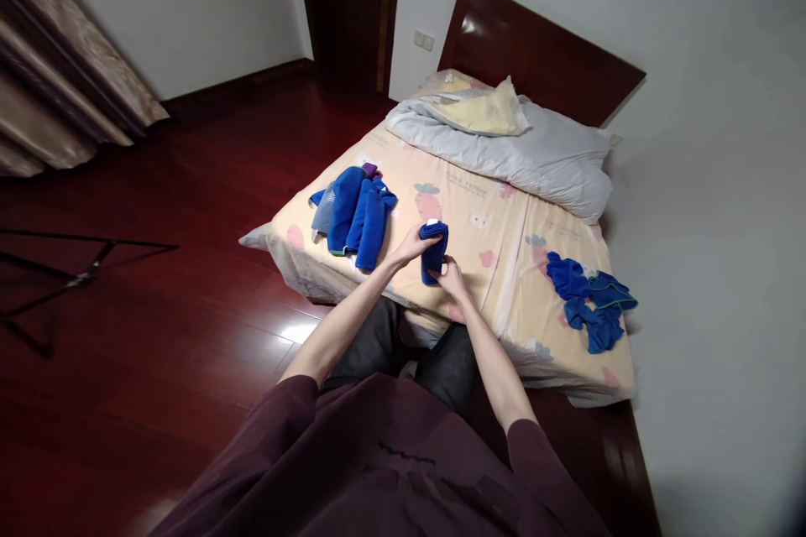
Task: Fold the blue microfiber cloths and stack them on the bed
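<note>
A blue towel [433, 256], folded into a narrow bundle with a small white label at its top, is held between both hands over the near part of the bed. My left hand [412, 245] is closed on its upper left side, the thumb lying across it. Fingers of my right hand [449, 278] pinch its lower right edge. To the left lies a group of rolled or folded towels [348, 208], mostly blue, with a grey one and a bit of purple among them. Several crumpled blue cloths [592, 306] lie loose near the bed's right edge.
The bed [484, 235] has a cream patterned sheet, with a grey-white quilt [504, 155] and a yellow pillow [482, 111] toward the dark headboard [535, 42]. A black metal stand [81, 277] is on the red floor at left. A wall borders the bed's right side.
</note>
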The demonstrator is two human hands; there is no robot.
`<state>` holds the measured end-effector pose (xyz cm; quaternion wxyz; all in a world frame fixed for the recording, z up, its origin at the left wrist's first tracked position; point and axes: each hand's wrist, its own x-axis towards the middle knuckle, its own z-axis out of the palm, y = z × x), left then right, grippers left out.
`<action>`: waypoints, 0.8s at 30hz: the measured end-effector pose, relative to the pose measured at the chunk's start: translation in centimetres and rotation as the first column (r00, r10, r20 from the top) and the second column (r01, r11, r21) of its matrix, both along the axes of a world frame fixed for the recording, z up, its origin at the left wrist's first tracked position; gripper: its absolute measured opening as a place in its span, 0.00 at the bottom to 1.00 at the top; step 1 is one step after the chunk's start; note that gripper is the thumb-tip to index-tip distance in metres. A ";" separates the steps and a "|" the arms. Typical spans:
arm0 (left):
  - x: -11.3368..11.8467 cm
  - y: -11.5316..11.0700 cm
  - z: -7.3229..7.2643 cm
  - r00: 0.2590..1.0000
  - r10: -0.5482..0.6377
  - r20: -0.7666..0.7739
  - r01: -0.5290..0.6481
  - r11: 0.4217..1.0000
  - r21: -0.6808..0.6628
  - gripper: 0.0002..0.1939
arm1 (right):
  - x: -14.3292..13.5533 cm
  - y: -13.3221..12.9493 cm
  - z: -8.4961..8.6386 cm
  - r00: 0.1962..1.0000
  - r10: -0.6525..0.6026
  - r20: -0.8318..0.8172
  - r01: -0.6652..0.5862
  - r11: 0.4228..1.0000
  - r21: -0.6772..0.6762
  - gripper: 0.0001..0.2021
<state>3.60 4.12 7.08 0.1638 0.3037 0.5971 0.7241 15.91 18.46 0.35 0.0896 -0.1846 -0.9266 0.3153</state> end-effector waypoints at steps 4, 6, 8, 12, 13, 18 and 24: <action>-2.3 -2.0 2.1 0.982 -0.012 -0.187 -0.003 0.997 -0.083 0.19 | -3.8 -2.9 1.8 0.975 0.015 -0.221 -0.057 0.981 -0.187 0.23; -3.4 -3.1 2.7 0.961 -0.023 -0.277 -0.017 0.990 -0.141 0.17 | -5.6 -4.0 2.6 0.962 0.002 -0.273 -0.064 0.974 -0.219 0.23; -4.4 -4.2 3.0 0.939 -0.024 -0.343 -0.045 0.981 -0.189 0.16 | -7.0 -4.9 3.0 0.955 -0.001 -0.296 -0.071 0.970 -0.231 0.24; -5.6 -6.0 2.7 0.926 -0.007 -0.377 -0.090 0.967 -0.239 0.16 | -8.7 -6.1 2.5 0.957 0.046 -0.287 -0.123 0.959 -0.257 0.22; -5.8 -6.3 2.4 0.929 -0.005 -0.371 -0.092 0.966 -0.243 0.17 | -9.0 -6.3 2.3 0.961 0.057 -0.272 -0.130 0.956 -0.261 0.22; -6.6 -7.4 1.1 0.950 0.011 -0.311 -0.089 0.968 -0.236 0.19 | -9.7 -7.5 2.0 0.982 0.065 -0.178 -0.113 0.956 -0.271 0.23; -6.9 -8.2 0.3 0.961 0.009 -0.276 -0.082 0.963 -0.257 0.28 | -9.6 -7.9 2.2 0.990 0.057 -0.127 -0.090 0.958 -0.271 0.27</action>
